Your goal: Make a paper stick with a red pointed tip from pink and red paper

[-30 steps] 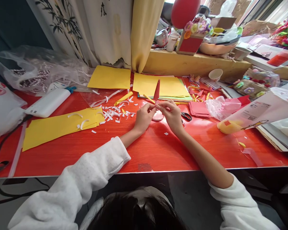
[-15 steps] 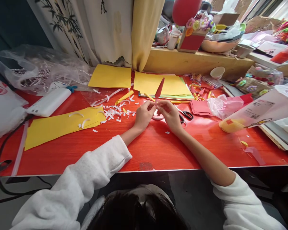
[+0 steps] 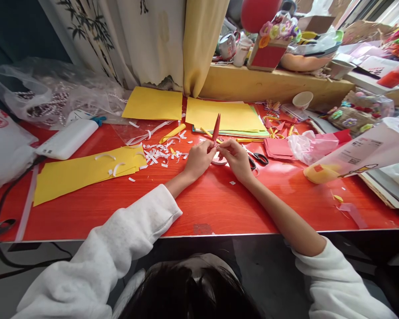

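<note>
A folded piece of red paper point(image 3: 216, 127), narrow and pointed at the top, stands upright between my hands. My left hand point(image 3: 201, 158) pinches its lower end. Close against it, the fingertips of my right hand point(image 3: 235, 159) are pressed together at the same lower end; what lies between them is mostly hidden. Just below the fingers a roll of tape point(image 3: 219, 159) rests on the red table point(image 3: 199, 199), partly covered by the hands. Black-handled scissors point(image 3: 260, 158) lie just right of my right hand.
Yellow paper strips point(image 3: 86, 170) and white paper scraps point(image 3: 159, 155) lie to the left. Behind my hands are yellow sheets point(image 3: 222, 115); to the right, red paper squares point(image 3: 277, 149) and a tilted plastic cup point(image 3: 355, 148). A white power bank-like box point(image 3: 68, 139) sits far left.
The red paper piece has turned between my fingers, now looking narrower and leaning less to the right. Both hands stay in nearly the same place.
</note>
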Motion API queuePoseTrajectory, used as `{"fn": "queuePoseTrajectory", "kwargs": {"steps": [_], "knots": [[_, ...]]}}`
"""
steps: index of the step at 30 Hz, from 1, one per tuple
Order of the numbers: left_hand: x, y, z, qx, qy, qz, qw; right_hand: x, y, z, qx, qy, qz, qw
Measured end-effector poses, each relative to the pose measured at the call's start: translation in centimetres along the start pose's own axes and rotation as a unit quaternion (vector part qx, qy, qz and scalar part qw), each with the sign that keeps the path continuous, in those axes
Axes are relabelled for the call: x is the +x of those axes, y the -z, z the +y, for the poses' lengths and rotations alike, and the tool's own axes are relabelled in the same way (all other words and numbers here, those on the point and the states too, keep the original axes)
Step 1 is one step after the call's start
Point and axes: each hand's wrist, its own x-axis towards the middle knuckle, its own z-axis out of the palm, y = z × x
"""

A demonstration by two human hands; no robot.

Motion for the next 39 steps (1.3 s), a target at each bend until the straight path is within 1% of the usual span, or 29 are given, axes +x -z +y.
{"fn": "queuePoseTrajectory", "kwargs": {"steps": [3, 5, 8, 10, 12, 14, 17, 20, 23, 25, 28, 31, 34, 37, 39], "knots": [[-0.04, 0.14, 0.27, -0.026, 0.021, 0.003, 0.999, -0.04, -0.17, -0.14, 0.005, 0.007, -0.006, 1.0], [-0.02, 0.18, 0.38, -0.055, 0.041, 0.009, 0.998, 0.01, -0.22, -0.12, 0.027, 0.009, 0.003, 1.0], [0.0, 0.08, 0.32, -0.103, 0.067, 0.008, 0.992, 0.17, -0.17, 0.06, 0.073, -0.01, 0.026, 0.997], [-0.01, -0.05, 0.17, -0.135, 0.073, -0.006, 0.988, 0.26, -0.11, 0.18, 0.08, -0.026, 0.025, 0.996], [-0.02, -0.19, 0.04, -0.145, 0.068, -0.022, 0.987, 0.29, -0.06, 0.24, 0.058, -0.029, 0.007, 0.998], [0.0, -0.29, -0.02, -0.13, 0.053, -0.031, 0.99, 0.28, -0.03, 0.28, 0.027, -0.019, -0.007, 0.999], [0.09, -0.38, 0.01, -0.116, 0.025, -0.041, 0.992, 0.3, 0.05, 0.38, 0.007, -0.016, 0.005, 1.0], [0.19, -0.45, 0.09, -0.137, 0.021, -0.052, 0.989, 0.41, 0.14, 0.45, 0.035, -0.042, 0.02, 0.998], [0.24, -0.48, 0.05, -0.174, 0.041, -0.061, 0.982, 0.52, 0.1, 0.4, 0.083, -0.055, 0.033, 0.995], [0.28, -0.49, -0.03, -0.21, 0.053, -0.063, 0.974, 0.54, 0.01, 0.38, 0.103, -0.058, 0.048, 0.992], [0.35, -0.52, -0.08, -0.278, 0.07, -0.07, 0.956, 0.53, -0.12, 0.48, 0.106, -0.073, 0.064, 0.99], [0.43, -0.61, 0.02, -0.366, 0.094, -0.105, 0.92, 0.51, -0.08, 0.48, 0.101, -0.081, 0.065, 0.989], [0.49, -0.72, 0.12, -0.436, 0.121, -0.141, 0.881, 0.45, 0.02, 0.11, 0.08, -0.066, 0.062, 0.993], [0.51, -0.78, 0.08, -0.456, 0.135, -0.137, 0.869, 0.31, -0.09, -0.35, 0.064, -0.052, 0.054, 0.995], [0.49, -0.75, 0.07, -0.449, 0.133, -0.129, 0.874, 0.21, -0.31, -0.44, 0.077, -0.055, 0.05, 0.994]]}}
